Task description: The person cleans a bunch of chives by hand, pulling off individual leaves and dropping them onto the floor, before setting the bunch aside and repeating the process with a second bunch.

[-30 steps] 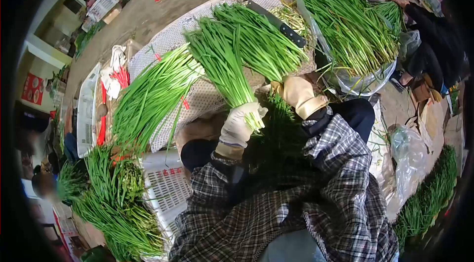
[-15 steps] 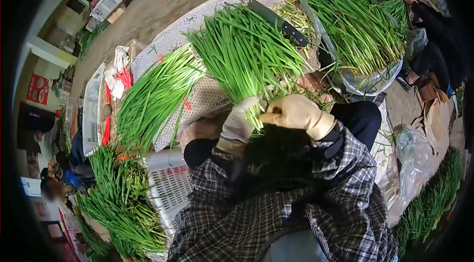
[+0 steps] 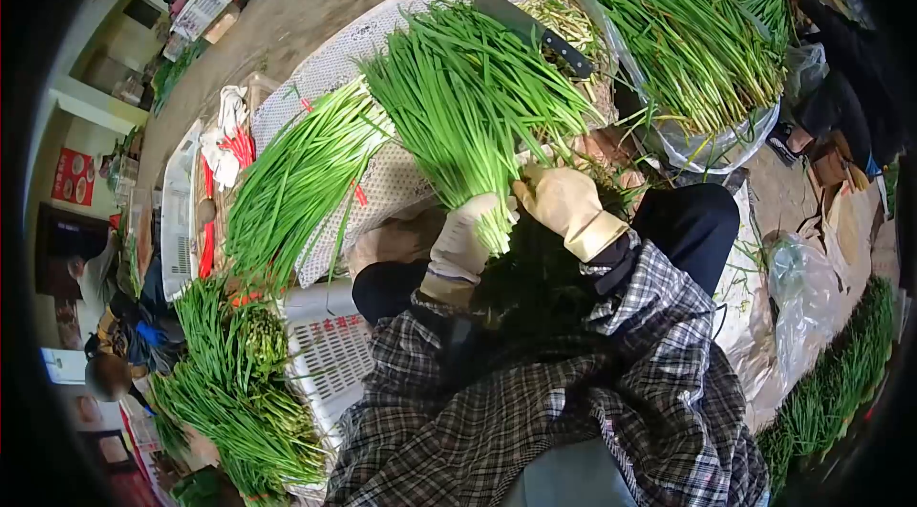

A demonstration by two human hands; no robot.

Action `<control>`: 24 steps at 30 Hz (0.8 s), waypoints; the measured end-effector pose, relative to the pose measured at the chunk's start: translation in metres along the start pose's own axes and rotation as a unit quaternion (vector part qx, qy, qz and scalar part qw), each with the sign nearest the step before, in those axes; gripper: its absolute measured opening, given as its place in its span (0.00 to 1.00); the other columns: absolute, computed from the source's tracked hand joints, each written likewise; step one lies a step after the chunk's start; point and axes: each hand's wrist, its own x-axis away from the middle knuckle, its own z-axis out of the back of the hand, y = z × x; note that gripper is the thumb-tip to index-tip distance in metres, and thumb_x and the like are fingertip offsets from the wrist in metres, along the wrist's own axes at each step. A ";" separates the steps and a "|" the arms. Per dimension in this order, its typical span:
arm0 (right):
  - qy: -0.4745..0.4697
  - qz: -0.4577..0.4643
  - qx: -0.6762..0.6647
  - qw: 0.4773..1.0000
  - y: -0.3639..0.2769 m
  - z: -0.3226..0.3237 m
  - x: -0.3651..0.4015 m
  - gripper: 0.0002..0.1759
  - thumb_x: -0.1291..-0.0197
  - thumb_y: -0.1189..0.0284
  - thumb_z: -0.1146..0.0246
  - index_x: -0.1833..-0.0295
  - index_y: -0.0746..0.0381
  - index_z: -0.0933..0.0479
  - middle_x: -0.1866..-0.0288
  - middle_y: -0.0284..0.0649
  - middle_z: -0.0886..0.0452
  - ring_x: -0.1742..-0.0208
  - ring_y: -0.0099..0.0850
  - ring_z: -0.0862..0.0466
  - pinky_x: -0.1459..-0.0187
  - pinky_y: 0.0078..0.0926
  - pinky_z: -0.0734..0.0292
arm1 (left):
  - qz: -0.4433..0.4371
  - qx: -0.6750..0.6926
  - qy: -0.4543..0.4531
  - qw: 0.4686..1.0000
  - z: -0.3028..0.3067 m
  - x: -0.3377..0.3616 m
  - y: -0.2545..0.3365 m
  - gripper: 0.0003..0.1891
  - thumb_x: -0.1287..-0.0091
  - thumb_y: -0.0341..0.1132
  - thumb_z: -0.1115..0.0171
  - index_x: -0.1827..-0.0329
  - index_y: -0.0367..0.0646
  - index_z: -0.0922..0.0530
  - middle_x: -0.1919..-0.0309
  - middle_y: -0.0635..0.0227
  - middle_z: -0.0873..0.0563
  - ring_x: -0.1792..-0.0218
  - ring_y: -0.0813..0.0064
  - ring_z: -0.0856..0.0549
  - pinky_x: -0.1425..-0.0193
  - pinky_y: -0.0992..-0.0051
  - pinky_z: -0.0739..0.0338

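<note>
In a white work glove, my left hand [image 3: 463,237] is wrapped round the pale lower stems of a bunch of garlic chives [image 3: 454,115]. The green leaves fan away from me over the patterned mat [image 3: 406,174]. My right hand [image 3: 570,209], gloved too, is just right of those stems. Its fingers are curled together; what they pinch, if anything, is hidden. Beyond the bunch lies a cleaver [image 3: 521,20] with a black riveted handle, partly over cut stalks. Another bunch of chives [image 3: 301,177] rests on the mat to the left.
At the upper right a clear plastic bag [image 3: 712,158] holds a large heap of chives [image 3: 669,39]. A white plastic crate [image 3: 330,345] and more chives [image 3: 234,392] are at lower left. Red ties [image 3: 207,239] hang at left. Other people sit at both sides.
My right hand has drawn slightly right and up, away from the stem ends. My left hand keeps hold of the chives. The person at far left has moved.
</note>
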 end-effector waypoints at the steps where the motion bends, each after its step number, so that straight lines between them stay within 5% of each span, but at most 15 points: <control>1: 0.003 0.016 -0.011 1.000 0.004 -0.007 0.004 0.16 0.36 0.58 0.43 0.59 0.59 0.20 0.75 0.47 0.17 0.71 0.48 0.16 0.68 0.46 0.21 | 0.000 0.010 0.016 1.000 0.004 0.001 -0.005 0.13 0.29 0.37 0.44 0.50 0.37 0.22 0.65 0.67 0.16 0.66 0.76 0.17 0.63 0.80 0.23; 4: 0.017 0.021 0.064 0.998 -0.028 -0.002 0.021 0.11 0.37 0.66 0.44 0.64 0.61 0.22 0.78 0.47 0.19 0.76 0.45 0.17 0.74 0.43 0.22 | 0.072 0.250 0.028 0.965 -0.028 0.005 0.023 0.13 0.30 0.36 0.41 0.49 0.38 0.21 0.59 0.67 0.16 0.58 0.76 0.17 0.53 0.76 0.22; 6: 0.066 0.086 0.165 0.980 -0.045 -0.018 0.032 0.06 0.42 0.75 0.45 0.63 0.67 0.25 0.82 0.39 0.22 0.81 0.34 0.19 0.81 0.32 0.26 | 0.149 0.366 0.047 0.917 -0.030 0.002 0.025 0.14 0.31 0.35 0.39 0.47 0.37 0.22 0.56 0.66 0.15 0.54 0.75 0.17 0.48 0.73 0.22; 8: 0.081 0.089 0.232 0.965 -0.056 -0.023 0.043 0.08 0.42 0.75 0.45 0.62 0.70 0.25 0.81 0.38 0.21 0.81 0.32 0.19 0.81 0.31 0.26 | 0.101 0.262 0.079 0.956 -0.024 -0.002 0.017 0.16 0.33 0.34 0.37 0.45 0.35 0.21 0.53 0.64 0.15 0.54 0.70 0.16 0.44 0.71 0.23; 10: -0.003 0.123 0.250 0.960 -0.057 -0.011 0.057 0.10 0.45 0.76 0.44 0.60 0.72 0.26 0.81 0.38 0.21 0.80 0.33 0.18 0.81 0.30 0.26 | 0.075 0.165 0.113 0.977 -0.017 0.000 0.013 0.14 0.33 0.33 0.37 0.47 0.35 0.20 0.56 0.64 0.15 0.55 0.69 0.16 0.46 0.71 0.22; 12: -0.019 0.169 0.125 0.977 -0.048 0.013 0.064 0.08 0.45 0.75 0.43 0.62 0.67 0.24 0.81 0.38 0.21 0.80 0.35 0.19 0.80 0.32 0.25 | 0.083 0.199 0.099 0.971 -0.019 0.001 0.017 0.15 0.33 0.32 0.39 0.46 0.35 0.22 0.54 0.64 0.16 0.53 0.68 0.16 0.45 0.69 0.21; 13: -0.065 0.142 0.086 0.984 -0.037 0.008 0.068 0.05 0.44 0.72 0.42 0.68 0.61 0.23 0.81 0.39 0.22 0.79 0.38 0.19 0.78 0.36 0.24 | 0.086 0.217 0.093 0.968 -0.020 0.002 0.018 0.15 0.32 0.31 0.39 0.45 0.35 0.23 0.53 0.63 0.16 0.52 0.67 0.17 0.45 0.69 0.21; 16: 0.040 0.037 0.035 0.998 -0.025 0.027 0.057 0.18 0.35 0.60 0.41 0.73 0.61 0.23 0.81 0.45 0.21 0.77 0.45 0.19 0.76 0.42 0.25 | 0.125 0.221 0.092 0.963 -0.013 0.000 0.013 0.20 0.34 0.36 0.37 0.42 0.35 0.24 0.51 0.62 0.17 0.52 0.65 0.17 0.43 0.65 0.21; 18: -0.015 -0.030 0.082 0.996 -0.017 0.036 0.052 0.19 0.33 0.57 0.45 0.70 0.60 0.21 0.78 0.46 0.18 0.75 0.44 0.17 0.73 0.41 0.23 | 0.121 0.221 0.108 0.962 -0.020 0.002 0.023 0.22 0.34 0.36 0.37 0.40 0.36 0.26 0.49 0.61 0.18 0.50 0.63 0.18 0.41 0.63 0.22; 21: 0.112 -0.052 0.003 0.992 -0.012 0.047 0.059 0.13 0.36 0.60 0.39 0.66 0.57 0.19 0.79 0.44 0.19 0.75 0.45 0.16 0.72 0.40 0.22 | 0.119 0.229 0.125 0.958 -0.026 0.006 0.028 0.23 0.34 0.37 0.38 0.38 0.36 0.27 0.46 0.61 0.20 0.46 0.60 0.20 0.39 0.59 0.24; 24: 0.032 -0.081 -0.037 0.995 0.013 0.040 0.063 0.25 0.39 0.54 0.34 0.48 0.63 0.22 0.65 0.54 0.16 0.64 0.49 0.15 0.63 0.42 0.20 | 0.115 0.251 0.145 0.950 -0.032 0.005 0.033 0.21 0.35 0.35 0.36 0.42 0.33 0.25 0.52 0.60 0.18 0.53 0.64 0.17 0.46 0.64 0.20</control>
